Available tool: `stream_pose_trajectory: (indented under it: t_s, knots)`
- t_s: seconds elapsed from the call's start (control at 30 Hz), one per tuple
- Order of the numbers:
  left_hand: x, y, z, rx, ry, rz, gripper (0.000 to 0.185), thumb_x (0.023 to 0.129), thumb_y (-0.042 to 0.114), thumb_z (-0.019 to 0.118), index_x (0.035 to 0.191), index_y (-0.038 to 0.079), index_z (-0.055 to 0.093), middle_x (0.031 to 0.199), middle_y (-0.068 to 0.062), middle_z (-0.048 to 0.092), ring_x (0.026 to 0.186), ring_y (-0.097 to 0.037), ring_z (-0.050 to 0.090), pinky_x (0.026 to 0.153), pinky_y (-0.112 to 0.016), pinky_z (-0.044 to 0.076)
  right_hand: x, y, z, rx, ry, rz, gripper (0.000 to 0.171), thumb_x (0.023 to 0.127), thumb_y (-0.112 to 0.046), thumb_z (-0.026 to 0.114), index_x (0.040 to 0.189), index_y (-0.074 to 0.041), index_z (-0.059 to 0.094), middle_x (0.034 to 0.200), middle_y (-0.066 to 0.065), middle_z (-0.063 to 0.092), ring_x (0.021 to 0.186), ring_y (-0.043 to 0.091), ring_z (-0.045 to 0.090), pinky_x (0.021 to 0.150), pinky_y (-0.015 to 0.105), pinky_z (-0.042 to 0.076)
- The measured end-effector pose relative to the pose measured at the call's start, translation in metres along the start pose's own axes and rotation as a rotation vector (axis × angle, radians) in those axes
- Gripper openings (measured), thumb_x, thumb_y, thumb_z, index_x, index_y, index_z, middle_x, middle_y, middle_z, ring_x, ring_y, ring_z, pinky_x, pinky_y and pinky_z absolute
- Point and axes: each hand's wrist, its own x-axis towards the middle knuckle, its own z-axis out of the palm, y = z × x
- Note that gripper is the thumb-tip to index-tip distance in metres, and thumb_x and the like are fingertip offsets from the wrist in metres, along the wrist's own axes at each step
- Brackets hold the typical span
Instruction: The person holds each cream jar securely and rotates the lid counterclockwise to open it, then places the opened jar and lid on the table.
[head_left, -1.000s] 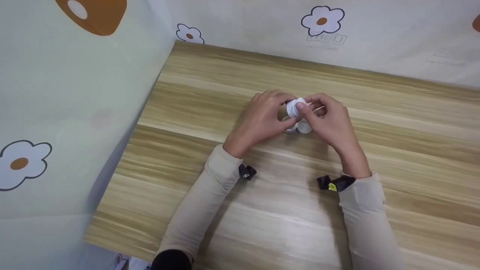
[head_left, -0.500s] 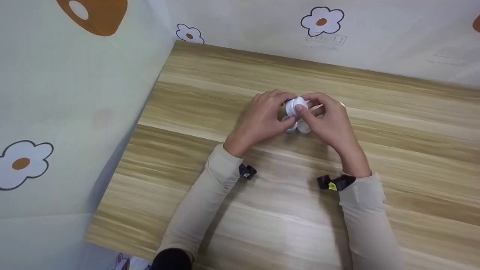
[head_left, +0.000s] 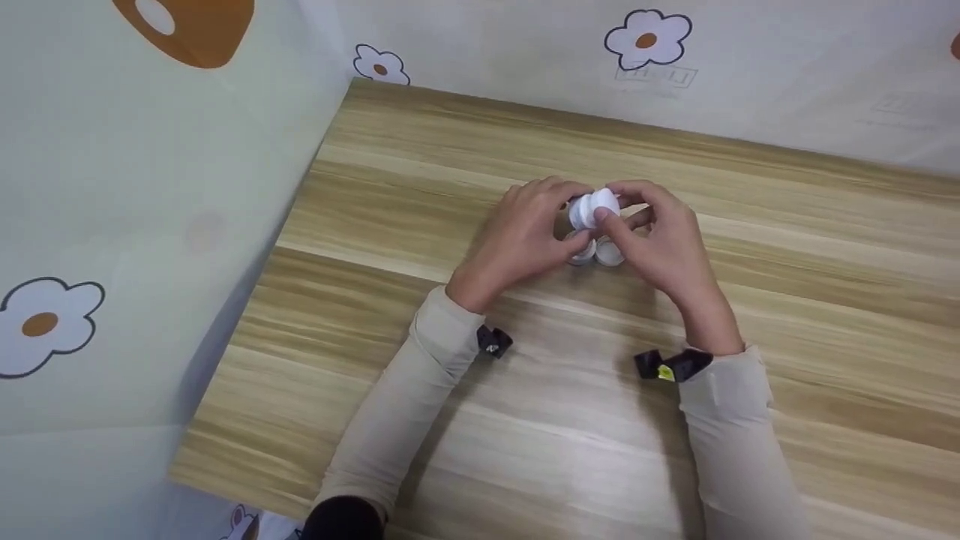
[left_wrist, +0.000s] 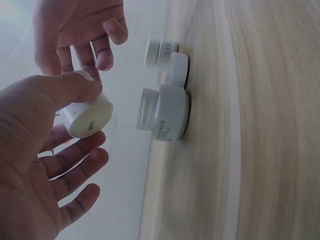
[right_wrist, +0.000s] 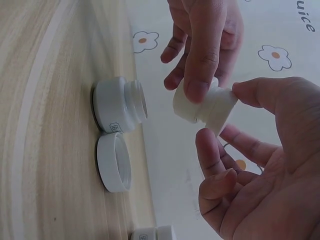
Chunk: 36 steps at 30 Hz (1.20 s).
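Observation:
My left hand [head_left: 521, 232] holds a small white jar [right_wrist: 185, 106] by its body, between thumb and fingers, above the table. In the left wrist view its base, with a small printed code, faces the camera. My right hand [head_left: 664, 244] pinches the jar's white lid [right_wrist: 222, 112] by its edge. The lid is at the jar's neck, slightly tilted, with a narrow gap showing between it and the body. Below the hands stands a larger open jar [left_wrist: 170, 112], upright with its threaded neck bare. A loose lid [right_wrist: 114, 162] lies right beside it, hollow side up.
Another small capped jar [left_wrist: 159, 53] stands on the table past the loose lid; my right hand hides it in the head view. The wood-grain table [head_left: 570, 420] meets a flower-patterned sheet [head_left: 495, 52] at the back and left. Each sleeve carries a black wrist mount [head_left: 671, 366].
My right hand has shifted slightly up, tipping the lid away so that more of it shows beside the jar. My left hand stays nearly still.

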Motion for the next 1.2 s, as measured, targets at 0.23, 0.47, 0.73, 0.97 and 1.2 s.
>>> stream_pose_trajectory:
  t_s: [0.23,0.47,0.73,0.97,1.2]
  knots:
    - [0.000,-0.002,0.001,-0.016,0.013,-0.011,0.046,0.096,0.038,0.076,0.137,0.020,0.068,0.130,0.005,0.074,0.108,-0.015,0.065,0.096,-0.036,0.049,0.001,0.005,0.000,0.021,0.059,-0.005,0.040,0.100,-0.030,0.073,0.129,-0.004,0.070,0.116,0.011,0.074,0.083,0.007,0.067,0.073,0.019,0.052]
    - [0.001,-0.002,0.000,-0.005,0.036,-0.099,0.049,0.097,0.043,0.075,0.139,0.020,0.067,0.133,0.005,0.074,0.121,-0.015,0.067,0.106,-0.035,0.050,0.001,0.009,-0.002,0.034,0.079,0.004,0.042,0.098,-0.026,0.074,0.132,-0.001,0.065,0.119,0.012,0.072,0.084,0.008,0.066,0.076,0.018,0.054]
    - [-0.001,-0.002,-0.002,-0.013,0.037,-0.139,0.053,0.097,0.047,0.074,0.142,0.021,0.064,0.134,0.006,0.072,0.121,-0.014,0.066,0.105,-0.034,0.050,0.002,0.012,-0.002,0.014,0.059,0.003,0.043,0.099,-0.025,0.073,0.137,-0.006,0.067,0.119,0.014,0.072,0.085,0.004,0.065,0.078,0.016,0.052]
    - [-0.002,-0.001,-0.004,-0.001,0.032,-0.120,0.049,0.097,0.044,0.074,0.140,0.021,0.066,0.134,0.005,0.073,0.122,-0.014,0.067,0.106,-0.034,0.050,0.000,0.007,-0.001,0.035,0.075,0.005,0.046,0.098,-0.024,0.074,0.136,-0.001,0.064,0.121,0.014,0.072,0.087,0.005,0.066,0.081,0.018,0.053]
    - [-0.002,0.000,-0.004,-0.012,0.041,-0.080,0.047,0.097,0.041,0.074,0.139,0.019,0.067,0.134,0.003,0.073,0.125,-0.015,0.067,0.110,-0.036,0.049,0.002,0.005,0.001,0.012,0.069,-0.042,0.041,0.098,-0.024,0.074,0.131,-0.002,0.068,0.122,0.014,0.075,0.084,0.003,0.067,0.077,0.019,0.054]
